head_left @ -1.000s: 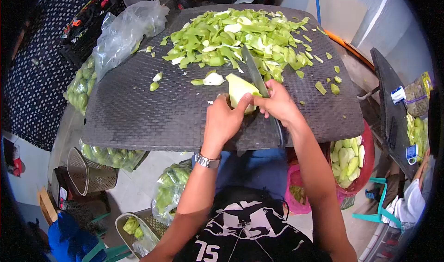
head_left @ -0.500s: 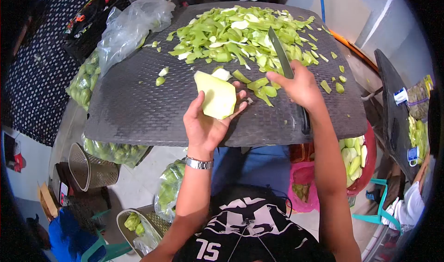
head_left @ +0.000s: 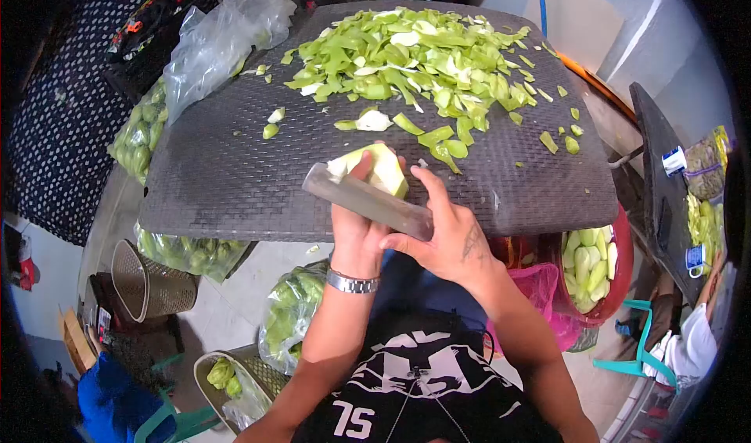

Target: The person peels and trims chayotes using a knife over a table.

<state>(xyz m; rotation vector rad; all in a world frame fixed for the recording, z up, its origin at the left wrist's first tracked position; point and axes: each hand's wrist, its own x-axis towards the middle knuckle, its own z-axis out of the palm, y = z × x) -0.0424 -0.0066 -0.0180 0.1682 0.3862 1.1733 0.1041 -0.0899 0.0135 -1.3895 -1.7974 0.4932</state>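
My left hand (head_left: 356, 228), with a metal watch on its wrist, holds a peeled pale green chayote (head_left: 383, 169) over the near part of the dark woven table (head_left: 235, 200). Just right of it, my right hand (head_left: 450, 240) grips a wide knife (head_left: 364, 200). The blade points left and crosses in front of the chayote and my left fingers; the handle is hidden in my right hand. Behind both hands lies a large pile of green peelings (head_left: 407, 56). A few loose peels (head_left: 442, 142) rest nearer to me.
Plastic bags of green chayotes (head_left: 141, 142) hang at the table's left side and below it. A red tub (head_left: 622, 271) of peeled pieces stands at the lower right, beside a pink bag (head_left: 540, 294). People's arms and clothes show at both lower edges.
The knife has swung from upright at the right to lie leftward across the chayote. My right hand has moved left and down. The chayote was turned, and fresh peels now lie on the table.
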